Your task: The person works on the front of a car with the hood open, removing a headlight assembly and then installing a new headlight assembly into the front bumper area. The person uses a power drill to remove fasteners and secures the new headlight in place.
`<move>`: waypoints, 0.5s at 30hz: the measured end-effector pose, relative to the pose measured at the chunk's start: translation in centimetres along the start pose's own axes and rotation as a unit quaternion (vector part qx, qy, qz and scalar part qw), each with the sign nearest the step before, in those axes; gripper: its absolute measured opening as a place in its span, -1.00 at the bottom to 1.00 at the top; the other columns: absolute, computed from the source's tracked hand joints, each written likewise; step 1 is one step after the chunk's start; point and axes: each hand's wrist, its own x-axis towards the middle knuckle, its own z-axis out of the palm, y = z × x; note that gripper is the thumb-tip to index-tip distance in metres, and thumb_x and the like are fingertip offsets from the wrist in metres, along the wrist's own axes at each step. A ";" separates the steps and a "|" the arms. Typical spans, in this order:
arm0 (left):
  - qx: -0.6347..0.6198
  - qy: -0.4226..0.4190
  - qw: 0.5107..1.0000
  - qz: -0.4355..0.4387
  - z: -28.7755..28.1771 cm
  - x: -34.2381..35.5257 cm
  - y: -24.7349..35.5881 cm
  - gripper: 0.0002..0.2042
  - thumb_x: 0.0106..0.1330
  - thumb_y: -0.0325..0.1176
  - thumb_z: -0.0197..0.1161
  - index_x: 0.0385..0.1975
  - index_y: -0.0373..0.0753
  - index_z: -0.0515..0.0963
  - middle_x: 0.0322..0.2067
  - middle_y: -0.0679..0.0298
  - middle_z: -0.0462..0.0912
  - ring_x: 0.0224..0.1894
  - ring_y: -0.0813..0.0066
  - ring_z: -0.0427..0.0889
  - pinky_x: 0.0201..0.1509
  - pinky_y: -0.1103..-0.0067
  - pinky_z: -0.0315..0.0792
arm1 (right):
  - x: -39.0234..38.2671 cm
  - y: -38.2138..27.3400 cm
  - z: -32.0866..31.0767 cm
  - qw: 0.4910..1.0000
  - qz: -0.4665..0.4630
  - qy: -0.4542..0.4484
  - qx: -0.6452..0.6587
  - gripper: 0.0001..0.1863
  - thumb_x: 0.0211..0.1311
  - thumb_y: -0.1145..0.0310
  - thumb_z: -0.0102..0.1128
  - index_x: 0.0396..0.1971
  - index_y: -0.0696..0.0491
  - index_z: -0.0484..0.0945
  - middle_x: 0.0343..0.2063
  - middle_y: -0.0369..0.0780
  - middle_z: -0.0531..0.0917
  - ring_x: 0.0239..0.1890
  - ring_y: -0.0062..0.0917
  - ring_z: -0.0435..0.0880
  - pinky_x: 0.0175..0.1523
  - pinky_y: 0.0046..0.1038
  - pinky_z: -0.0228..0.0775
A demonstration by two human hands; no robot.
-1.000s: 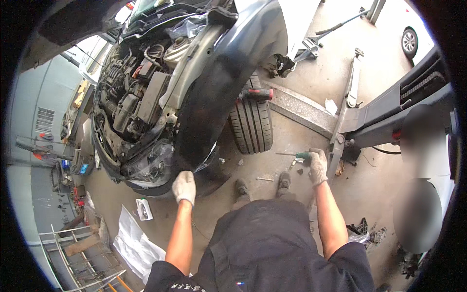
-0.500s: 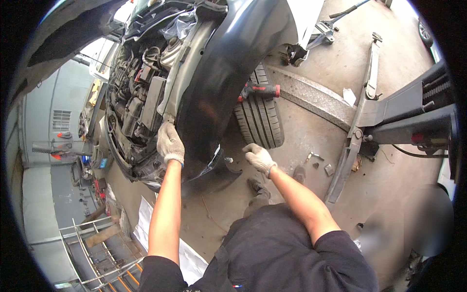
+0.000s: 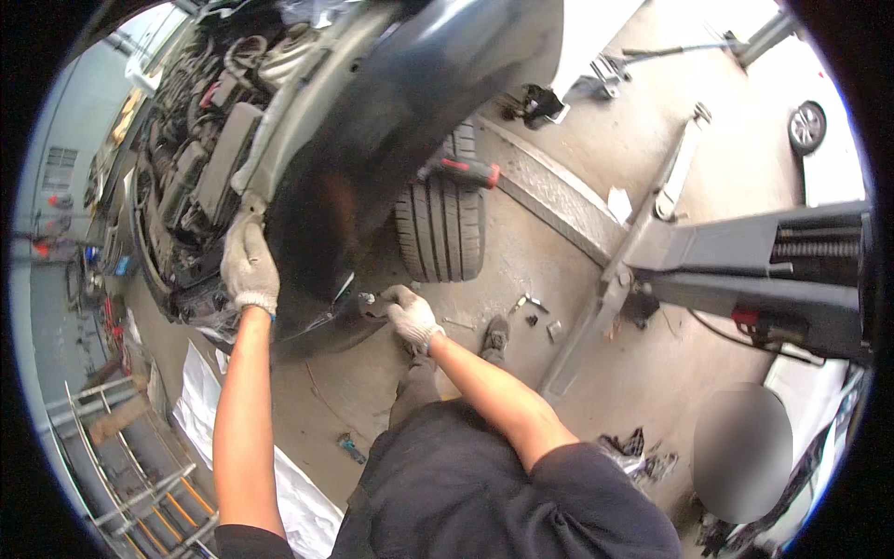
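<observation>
The black fender [image 3: 372, 140] of a car spans the upper middle. My left hand [image 3: 250, 261], in a pale knit work glove, is closed on the fender's front upper edge beside the engine bay [image 3: 205, 158]; its fingertips are partly hidden. My right hand [image 3: 412, 315], gloved alike, is at the fender's lower front corner, fingers curled together. By its fingertips shows a small shiny piece [image 3: 367, 298]; whether they grip it or the fender corner is unclear. Beyond that hand stands a tire [image 3: 442, 228], with a black and red power tool [image 3: 468, 171] on top.
A lift post [image 3: 745, 252] and its arm [image 3: 596, 317] stand to the right, near a metal ramp [image 3: 559, 191]. Small parts [image 3: 533, 317] lie on the floor. White sheeting [image 3: 289, 475] and a metal rack [image 3: 140, 466] are at lower left. A blurred shape [image 3: 743, 454] appears lower right.
The view has shifted, so the car and lift sit further left in it. My right hand has come closer to the fender's lower corner. My left hand stays on the upper edge.
</observation>
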 end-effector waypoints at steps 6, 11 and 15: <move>0.006 0.023 1.000 0.013 -1.1 0.0 0.8 -0.65 0.44 -0.18 0.01 -0.07 -0.30 0.63 0.03 0.00 0.64 0.14 0.00 0.56 0.27 0.30 0.39 | -1.1 2.5 -1.7 0.999 -0.001 0.042 0.008 -0.61 0.16 0.34 0.15 0.00 0.09 0.59 -0.34 -0.18 0.72 -0.34 -0.55 0.66 -0.16 -0.47 0.51; 0.006 0.102 0.994 0.037 -2.1 -1.2 0.2 -0.73 0.31 -0.24 0.10 -0.18 -0.27 0.64 -0.13 -0.01 0.66 0.00 0.00 0.60 0.14 0.20 0.44 | -3.3 -2.2 -3.4 1.000 0.022 0.007 -0.001 -0.58 0.16 0.37 0.14 0.07 0.04 0.54 -0.41 -0.27 0.67 -0.45 -0.61 0.60 -0.56 -0.54 0.40; 0.075 0.040 0.994 -0.068 -3.7 -2.3 1.7 -0.74 0.28 -0.22 0.08 -0.19 -0.24 0.54 -0.14 -0.01 0.57 -0.05 -0.01 0.55 -0.03 0.16 0.45 | -6.1 -4.9 -3.7 0.990 0.045 -0.057 -0.117 -0.59 0.18 0.36 0.10 0.06 0.04 0.52 -0.44 -0.35 0.59 -0.57 -0.68 0.46 -0.67 -0.56 0.27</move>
